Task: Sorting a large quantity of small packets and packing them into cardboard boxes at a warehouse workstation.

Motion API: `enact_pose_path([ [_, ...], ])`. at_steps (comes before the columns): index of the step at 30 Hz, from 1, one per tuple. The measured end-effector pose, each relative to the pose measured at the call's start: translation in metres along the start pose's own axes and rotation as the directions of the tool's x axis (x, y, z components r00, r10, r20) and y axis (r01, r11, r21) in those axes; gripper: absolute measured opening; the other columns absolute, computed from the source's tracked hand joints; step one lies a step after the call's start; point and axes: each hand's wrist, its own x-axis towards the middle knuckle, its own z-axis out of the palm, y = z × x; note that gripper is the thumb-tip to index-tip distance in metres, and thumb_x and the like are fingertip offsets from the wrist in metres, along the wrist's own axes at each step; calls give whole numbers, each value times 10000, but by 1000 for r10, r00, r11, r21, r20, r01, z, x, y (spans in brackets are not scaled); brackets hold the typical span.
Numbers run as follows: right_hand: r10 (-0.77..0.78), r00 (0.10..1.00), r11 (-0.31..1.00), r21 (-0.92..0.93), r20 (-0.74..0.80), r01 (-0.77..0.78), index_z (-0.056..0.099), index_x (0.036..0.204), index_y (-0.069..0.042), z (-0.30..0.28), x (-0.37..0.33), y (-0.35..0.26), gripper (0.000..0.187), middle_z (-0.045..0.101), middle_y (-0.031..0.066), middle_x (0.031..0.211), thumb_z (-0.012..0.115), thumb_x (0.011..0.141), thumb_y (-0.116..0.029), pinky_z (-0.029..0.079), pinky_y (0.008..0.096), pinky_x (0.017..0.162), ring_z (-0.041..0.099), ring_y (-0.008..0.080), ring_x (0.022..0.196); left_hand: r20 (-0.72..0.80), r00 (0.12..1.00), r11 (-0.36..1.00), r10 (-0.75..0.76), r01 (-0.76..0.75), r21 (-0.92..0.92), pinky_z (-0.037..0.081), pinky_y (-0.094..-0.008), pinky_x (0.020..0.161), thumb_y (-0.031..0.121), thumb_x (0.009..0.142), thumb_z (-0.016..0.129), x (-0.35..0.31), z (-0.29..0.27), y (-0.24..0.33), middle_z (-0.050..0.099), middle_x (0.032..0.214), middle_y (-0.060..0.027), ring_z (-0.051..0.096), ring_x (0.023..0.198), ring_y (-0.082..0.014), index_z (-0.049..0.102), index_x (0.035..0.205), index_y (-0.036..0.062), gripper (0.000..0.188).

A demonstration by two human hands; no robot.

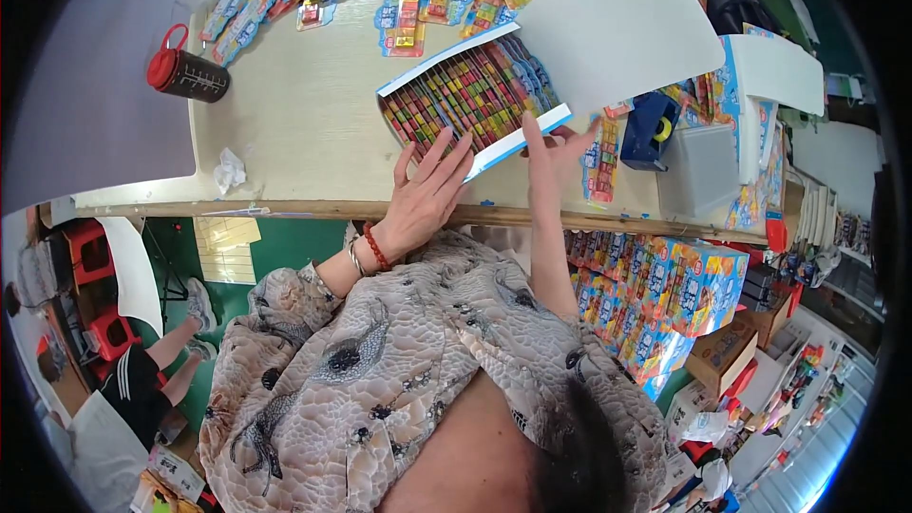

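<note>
An open cardboard box (495, 153) with blue and white walls lies at an angle on the table, packed with rows of colourful blister-carded packets (465, 100). My left hand (427, 192) lies against its near left side, fingers spread and stretched over the near edge onto the packets; its thumb is hidden. At the near right corner, my right hand (548, 166) grips the box wall, thumb on the inner side and the other fingers outside. The large white lid (622, 24) stands folded back to the far right. One loose packet (600, 161) rests just right of my right hand.
More packets (408, 19) are heaped along the far side. A red-lidded dark bottle (195, 76) lies at left, near crumpled tissue (229, 171). A blue tape dispenser (649, 131) and a grey container (698, 171) stand at right. Printed boxes (655, 285) are stacked below the table edge (313, 210).
</note>
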Motion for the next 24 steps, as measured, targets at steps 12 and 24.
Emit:
enact_pose_path([
  [12, -311, 896, 806, -411, 318, 426, 645, 1027, 3, -23, 164, 16, 326, 619, 49, 915, 672, 850, -269, 424, 269, 745, 566, 119, 843, -198, 976, 958, -89, 30, -284, 184, -504, 1088, 311, 900, 536, 104, -8, -17, 438, 1382, -181, 391, 1301, -313, 470, 1299, -9, 516],
  [24, 55, 886, 990, -141, 461, 12, 601, 1175, -14, -7, 152, -12, 511, 636, 74, 1113, 762, 776, -289, 430, 291, 888, 579, 156, 1020, 266, 930, 472, -255, 360, -805, 506, -276, 820, 386, 751, 766, 197, 69, -102, 628, 1119, -119, 637, 954, -169, 493, 1285, 5, 711],
])
